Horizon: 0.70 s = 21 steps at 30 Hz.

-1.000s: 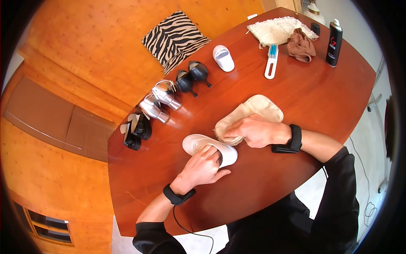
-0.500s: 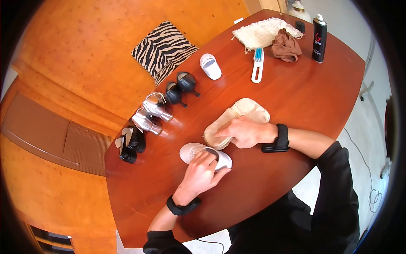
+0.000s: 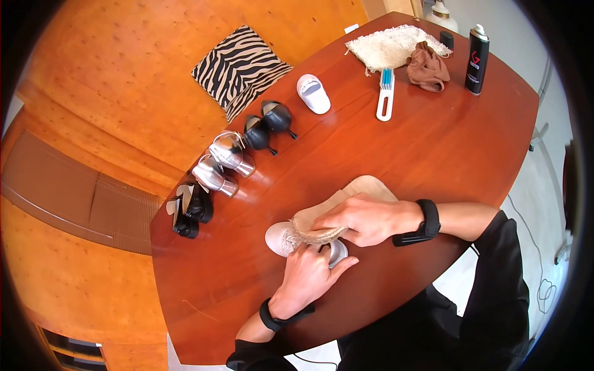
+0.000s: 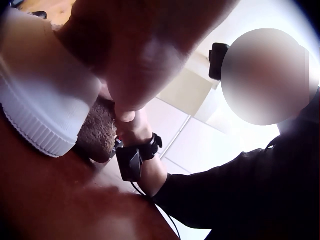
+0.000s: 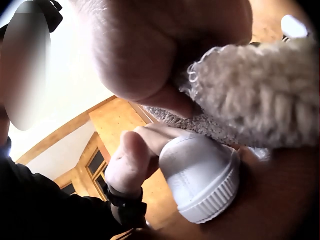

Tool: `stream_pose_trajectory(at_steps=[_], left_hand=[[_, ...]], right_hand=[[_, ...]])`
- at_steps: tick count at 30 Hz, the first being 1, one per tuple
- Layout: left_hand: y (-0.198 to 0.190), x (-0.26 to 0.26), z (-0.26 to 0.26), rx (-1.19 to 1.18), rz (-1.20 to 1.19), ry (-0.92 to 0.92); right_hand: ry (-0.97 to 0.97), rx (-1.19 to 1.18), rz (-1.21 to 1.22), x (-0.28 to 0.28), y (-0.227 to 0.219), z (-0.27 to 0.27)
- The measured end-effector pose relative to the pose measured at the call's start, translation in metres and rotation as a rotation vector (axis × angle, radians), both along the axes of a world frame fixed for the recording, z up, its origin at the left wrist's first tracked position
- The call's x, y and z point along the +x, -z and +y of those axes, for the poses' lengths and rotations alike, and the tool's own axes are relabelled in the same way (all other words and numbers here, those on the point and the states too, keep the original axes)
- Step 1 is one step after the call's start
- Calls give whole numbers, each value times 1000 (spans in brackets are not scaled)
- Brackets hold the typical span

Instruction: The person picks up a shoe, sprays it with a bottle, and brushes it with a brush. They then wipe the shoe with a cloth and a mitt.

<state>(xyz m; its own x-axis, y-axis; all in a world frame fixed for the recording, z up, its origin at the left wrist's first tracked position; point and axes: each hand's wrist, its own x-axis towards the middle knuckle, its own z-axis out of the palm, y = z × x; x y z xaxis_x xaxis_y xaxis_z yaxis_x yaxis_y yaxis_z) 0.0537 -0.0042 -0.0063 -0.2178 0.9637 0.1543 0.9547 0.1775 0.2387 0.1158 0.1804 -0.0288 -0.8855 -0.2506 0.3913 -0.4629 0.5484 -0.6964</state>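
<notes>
My left hand (image 3: pixel 306 277) holds a small white shoe (image 3: pixel 279 239) on the near part of the table, its fingers inside the opening. The shoe's ribbed sole and heel (image 5: pixel 202 175) show in the right wrist view. In my right hand (image 3: pixel 371 219) is a folded beige fleecy cloth (image 3: pixel 369 187), pinched between thumb and fingers. The cloth lies over the middle of the shoe, and its fluffy pile (image 5: pixel 260 92) shows close up in the right wrist view.
Along the table's far left edge stand black shoes (image 3: pixel 198 203), silver heels (image 3: pixel 230 153), black heels (image 3: pixel 276 117) and another white shoe (image 3: pixel 314 94). Farther right lie a brush (image 3: pixel 385 104), a cream cloth (image 3: pixel 387 48) and a brown cloth (image 3: pixel 427 69), beside a black spray can (image 3: pixel 476 60).
My right hand has brought the beige cloth nearer, from beside the white shoe to over it. The left hand, still at the shoe, has shifted slightly toward the table's near edge.
</notes>
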Motion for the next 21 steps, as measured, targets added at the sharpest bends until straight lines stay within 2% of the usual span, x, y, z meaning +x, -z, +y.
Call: stream_pose_trajectory(at_steps=[4, 7, 10, 21], left_hand=[[1, -6, 0, 48, 26, 35], [7, -16, 0, 74, 9, 93], [4, -24, 1, 132, 9, 77], [2, -22, -1, 1, -25, -141]], right_hand=[[91, 164, -44, -3, 5, 8], [94, 248, -183, -2, -4, 8], [104, 280, -201, -2, -4, 8], [82, 353, -231, 7, -14, 6]])
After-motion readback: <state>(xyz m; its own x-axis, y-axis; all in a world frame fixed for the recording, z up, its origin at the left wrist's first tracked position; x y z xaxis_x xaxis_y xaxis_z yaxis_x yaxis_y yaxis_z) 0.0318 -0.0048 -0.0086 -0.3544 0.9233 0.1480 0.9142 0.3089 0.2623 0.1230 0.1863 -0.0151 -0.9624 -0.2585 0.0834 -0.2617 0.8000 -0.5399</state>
